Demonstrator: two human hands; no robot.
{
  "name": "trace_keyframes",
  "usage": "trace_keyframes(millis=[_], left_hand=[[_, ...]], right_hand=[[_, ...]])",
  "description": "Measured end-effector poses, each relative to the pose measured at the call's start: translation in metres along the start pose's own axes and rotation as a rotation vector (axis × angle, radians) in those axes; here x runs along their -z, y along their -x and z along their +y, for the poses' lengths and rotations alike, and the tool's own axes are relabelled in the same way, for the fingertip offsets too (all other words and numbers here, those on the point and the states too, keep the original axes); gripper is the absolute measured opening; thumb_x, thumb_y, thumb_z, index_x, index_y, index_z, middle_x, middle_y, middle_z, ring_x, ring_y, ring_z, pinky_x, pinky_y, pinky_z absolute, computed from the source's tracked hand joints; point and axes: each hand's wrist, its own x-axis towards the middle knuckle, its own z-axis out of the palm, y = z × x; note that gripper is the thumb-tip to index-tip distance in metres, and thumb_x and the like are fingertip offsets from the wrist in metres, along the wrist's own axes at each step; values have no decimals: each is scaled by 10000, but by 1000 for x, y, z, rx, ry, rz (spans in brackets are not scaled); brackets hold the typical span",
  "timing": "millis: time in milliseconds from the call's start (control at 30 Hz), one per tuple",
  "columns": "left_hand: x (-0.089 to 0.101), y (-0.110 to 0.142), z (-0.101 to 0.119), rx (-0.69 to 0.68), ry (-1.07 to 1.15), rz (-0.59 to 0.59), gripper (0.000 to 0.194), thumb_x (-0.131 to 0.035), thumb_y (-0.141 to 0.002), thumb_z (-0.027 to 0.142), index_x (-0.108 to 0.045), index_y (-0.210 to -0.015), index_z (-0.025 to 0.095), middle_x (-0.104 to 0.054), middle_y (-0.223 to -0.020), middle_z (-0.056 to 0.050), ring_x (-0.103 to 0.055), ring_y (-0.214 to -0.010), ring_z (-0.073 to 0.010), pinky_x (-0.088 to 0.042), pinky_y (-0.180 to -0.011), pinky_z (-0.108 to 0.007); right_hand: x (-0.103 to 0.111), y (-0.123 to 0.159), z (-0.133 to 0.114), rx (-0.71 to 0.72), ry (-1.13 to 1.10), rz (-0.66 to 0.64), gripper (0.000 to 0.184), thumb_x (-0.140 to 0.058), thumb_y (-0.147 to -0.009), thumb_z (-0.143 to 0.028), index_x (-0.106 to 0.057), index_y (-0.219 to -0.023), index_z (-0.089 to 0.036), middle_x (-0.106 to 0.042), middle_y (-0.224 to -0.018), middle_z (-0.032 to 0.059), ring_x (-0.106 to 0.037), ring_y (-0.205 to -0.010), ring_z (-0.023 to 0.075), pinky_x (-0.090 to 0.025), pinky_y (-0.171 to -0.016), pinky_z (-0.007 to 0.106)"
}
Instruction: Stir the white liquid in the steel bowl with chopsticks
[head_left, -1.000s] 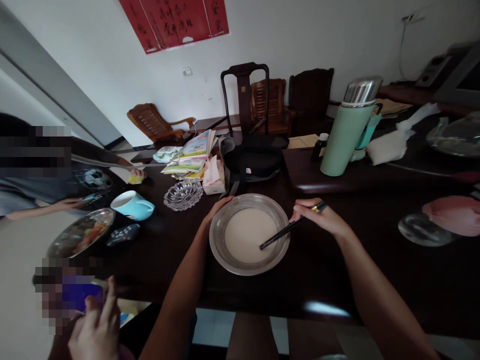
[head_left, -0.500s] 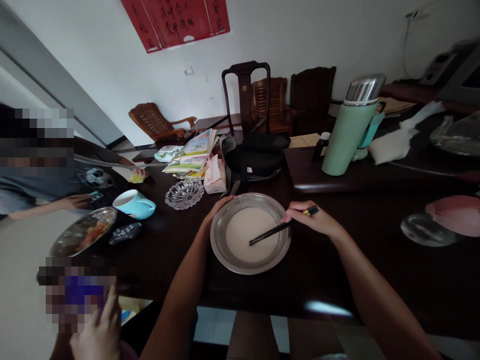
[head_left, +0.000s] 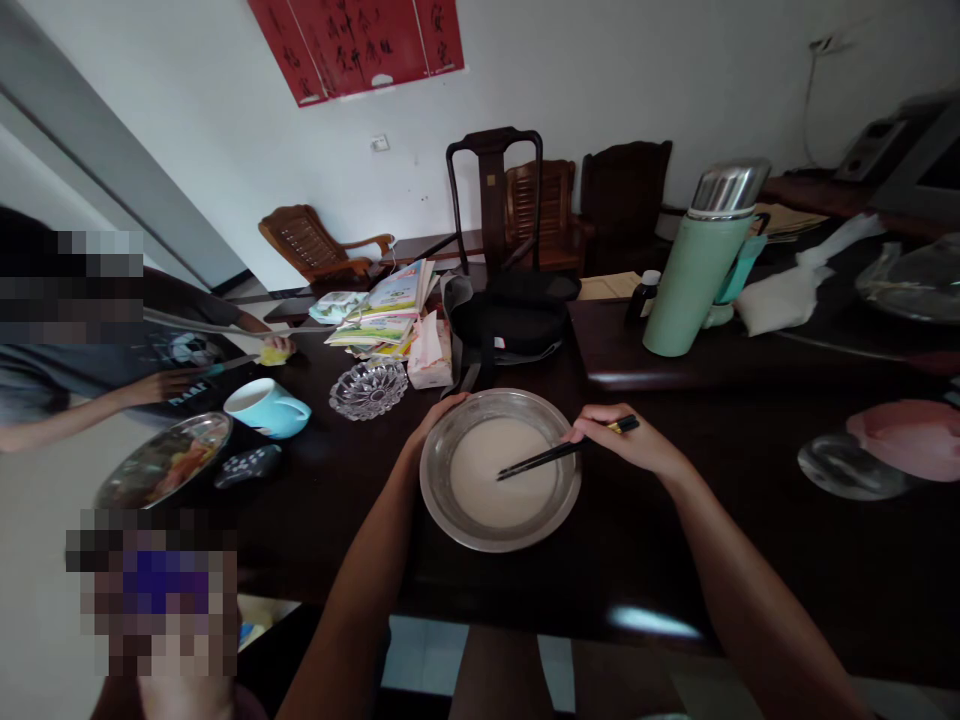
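A round metal bowl stands on the dark table in front of me, with a pale, milky liquid in it. My left hand is curled against the bowl's upper left rim; its fingertips are mostly hidden beyond the rim. In my right hand, closed, is a pair of black chopsticks with gold bands near the top. They slant down to the left over the bowl's right rim, and their tips are in or just at the liquid near the middle.
A glass dish, a tissue pack and a black bag lie beyond the bowl. Left are a blue mug and a metal food dish, with two people nearby. A green thermos stands at right, a pink-lidded container farther right.
The chopstick tips have shifted slightly up and left in the liquid. My left hand stays on the bowl. The person at left has moved a hand.
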Motion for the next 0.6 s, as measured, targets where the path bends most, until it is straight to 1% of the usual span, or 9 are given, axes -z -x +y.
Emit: trace_keyframes(millis=[67,133,200,233,333,400,500,533,600], left_hand=[[1,-16,-13,26,-5,-29,201,-536,-878,367,-629,-1029,271,-598,-1131,-2,-541,-1046,-232,-472,-864,-363],[5,-27,-24,77,-13,-77,151,-579,-840,404,-647,-967,359,-641,-1068,83,-520,-1104,-234,-470,-890,-357],[10,-37,-35,120,-19,-101,195,-623,-789,446,-635,-982,422,-647,-1047,132,-493,-1154,-231,-464,-918,-375],[12,-40,-40,132,-17,-105,228,-631,-772,468,-631,-996,433,-648,-1046,138,-483,-1169,-231,-463,-926,-384],[17,-47,-53,156,15,-130,263,-583,-781,533,-657,-982,381,-665,-1026,96,-495,-1162,-254,-475,-912,-395],[18,-48,-58,174,32,-156,307,-522,-814,553,-681,-932,318,-680,-998,49,-521,-1129,-273,-485,-893,-394],[17,-48,-61,178,36,-154,349,-478,-843,546,-689,-903,274,-689,-963,11,-553,-1082,-284,-489,-881,-406],[17,-48,-61,175,35,-148,344,-480,-845,541,-686,-910,273,-689,-956,9,-560,-1071,-285,-488,-880,-414],[16,-46,-59,162,31,-134,334,-491,-843,531,-679,-933,271,-687,-957,11,-564,-1062,-286,-485,-883,-431]], right_hand=[[5,2,1,-17,-10,56,316,-510,-862,-412,-673,-718,-181,-717,-774,48,-672,-799,213,-479,-746,319],[9,4,1,-36,-35,84,342,-506,-864,-416,-663,-672,-180,-706,-720,47,-675,-753,211,-483,-725,318],[7,4,0,-42,-48,61,351,-501,-866,-416,-657,-658,-181,-703,-700,46,-674,-728,206,-486,-707,313],[5,3,-1,-35,-47,34,344,-499,-867,-413,-661,-671,-182,-708,-716,48,-674,-738,205,-487,-709,312],[-1,0,-2,5,-13,-21,301,-501,-865,-398,-676,-742,-186,-722,-803,50,-671,-801,206,-484,-736,314],[1,0,-2,12,16,20,285,-510,-861,-392,-678,-754,-188,-721,-818,48,-670,-820,210,-478,-750,320],[10,3,-1,-33,13,140,313,-510,-862,-403,-665,-695,-188,-713,-756,43,-677,-787,215,-475,-746,325],[12,4,-1,-45,-2,153,330,-506,-864,-409,-659,-673,-187,-709,-731,41,-678,-768,215,-478,-735,324],[10,5,-3,-49,-28,110,347,-500,-866,-415,-656,-657,-186,-705,-707,41,-677,-741,213,-486,-711,317]])
